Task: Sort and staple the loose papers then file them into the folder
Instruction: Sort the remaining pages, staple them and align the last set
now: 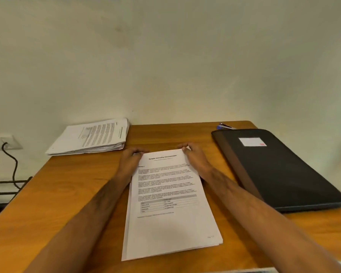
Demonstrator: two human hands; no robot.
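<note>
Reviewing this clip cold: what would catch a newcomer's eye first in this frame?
First, the two bare forearms reaching in from the bottom, left hand and right hand gripping the far corners of a printed paper set lying mid-desk. Next, the black folder with a pale label at the right side, a blue stapler peeking out behind it. Then the thick stack of loose papers at the far left corner against the wall.

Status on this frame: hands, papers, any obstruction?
Both hands, left and right, grip paper set top corners. Folder closed. Stapler behind it. Nothing obstructing.
</note>
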